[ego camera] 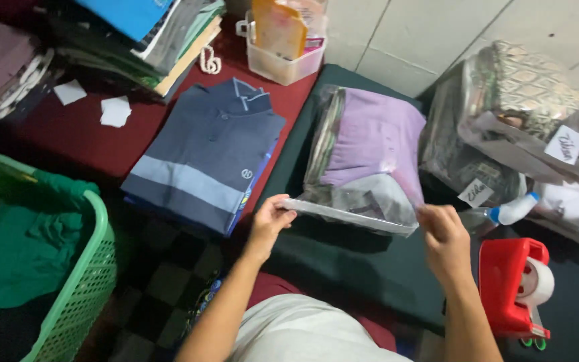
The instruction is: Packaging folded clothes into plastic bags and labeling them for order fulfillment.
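Clear plastic wraps a stack of folded clothes, a lilac garment on top, and this packed bag (363,161) lies on a dark green cloth (343,258) in front of the person. In the head view, the left hand (267,221) pinches the bag's near left corner between thumb and fingers, while the right hand (445,234) grips the near right corner, so the open edge is stretched flat between them.

Just left of the bag sits a folded navy polo shirt (206,157) with a pale stripe, on a dark red surface. A green plastic basket (92,281) holding green fabric stands at the far left. Right of the right hand, close by, stands a red tape dispenser (514,285), with a small white bottle (514,209) beyond it. More bagged clothes (517,114) with paper labels are piled at the upper right, a clear plastic tub (283,60) at the top.
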